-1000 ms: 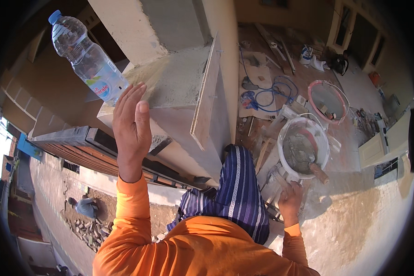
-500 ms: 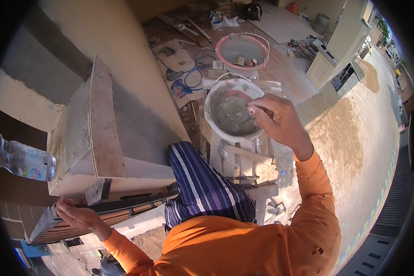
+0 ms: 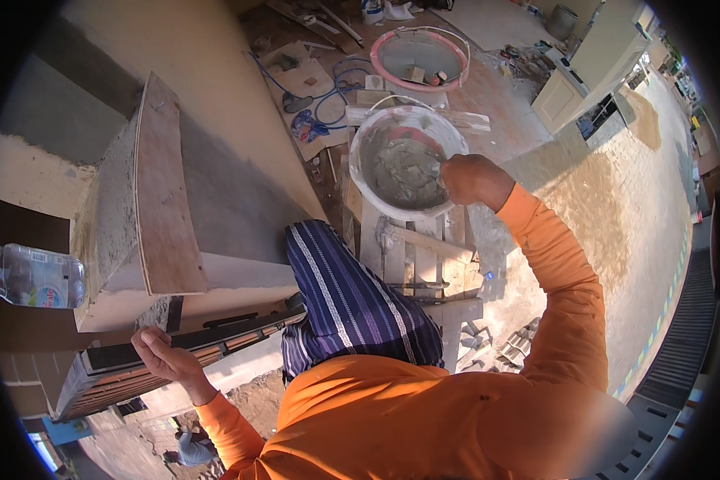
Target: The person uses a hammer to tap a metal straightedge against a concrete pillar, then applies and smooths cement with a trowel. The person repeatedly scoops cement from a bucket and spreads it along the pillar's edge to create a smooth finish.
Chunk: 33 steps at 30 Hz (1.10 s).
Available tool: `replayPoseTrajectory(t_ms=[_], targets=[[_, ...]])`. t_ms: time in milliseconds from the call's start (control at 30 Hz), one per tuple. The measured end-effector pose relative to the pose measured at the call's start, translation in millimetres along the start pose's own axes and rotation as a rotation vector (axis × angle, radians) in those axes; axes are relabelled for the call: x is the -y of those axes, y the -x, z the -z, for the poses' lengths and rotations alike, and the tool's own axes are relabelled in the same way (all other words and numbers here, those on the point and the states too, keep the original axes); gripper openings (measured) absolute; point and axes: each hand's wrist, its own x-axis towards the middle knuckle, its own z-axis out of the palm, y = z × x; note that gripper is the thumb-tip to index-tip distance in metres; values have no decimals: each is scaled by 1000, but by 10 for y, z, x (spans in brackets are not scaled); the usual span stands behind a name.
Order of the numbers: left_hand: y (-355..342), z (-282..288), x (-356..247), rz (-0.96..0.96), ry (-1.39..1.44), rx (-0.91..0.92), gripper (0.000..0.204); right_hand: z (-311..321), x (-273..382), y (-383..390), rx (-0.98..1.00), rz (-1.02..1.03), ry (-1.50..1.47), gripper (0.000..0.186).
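Note:
My right hand (image 3: pixel 474 179) is closed at the right rim of a white bucket (image 3: pixel 366 193), knuckles up. Whatever lies in its grip is hidden by the fingers. Wet grey mortar (image 3: pixel 404 172) partly fills the bucket, which stands on a plank platform (image 3: pixel 374 244). Out to the left, my left hand (image 3: pixel 168 358) hangs with loosely bent fingers and nothing in it. It is below a plastered ledge faced with a wooden board (image 3: pixel 164 192). A clear plastic bottle (image 3: pixel 36 276) lies on its side near the ledge's left edge.
A hammer-like tool (image 3: pixel 424 242) lies on the planks. Beyond stands a pink-rimmed tub (image 3: pixel 376 66) of grey liquid, with a blue hose (image 3: pixel 328 116) beside it. Sand (image 3: pixel 588 208) covers paving at right. Another person (image 3: pixel 192 450) is far below left.
My right hand has turned and closed more fully at the bucket's right rim. My left hand has shifted slightly right. The whole view has tilted, so the bucket sits higher in it.

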Motion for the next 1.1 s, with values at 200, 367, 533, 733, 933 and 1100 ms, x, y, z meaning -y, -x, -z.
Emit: replayPoseTrajectory(t_ms=[200, 367, 533, 733, 933, 1100], targets=[[230, -159, -41, 38, 85, 67, 31, 135, 147, 139, -217, 108, 190, 11], [581, -155, -176, 98, 147, 260, 21, 217, 210, 219, -228, 81, 150, 11], [1107, -414, -466, -14, 220, 532, 15, 431, 220, 476, -408, 70, 233, 17], [1270, -919, -629, 277, 515, 718, 12, 781, 55, 856, -453, -125, 285, 29], [1288, -1658, -869, 551, 756, 1029, 42, 656, -182, 615, -182, -193, 187, 30], [1502, -2482, -989, 722, 713, 1202, 76, 506, -272, 598, -330, -162, 121, 31]])
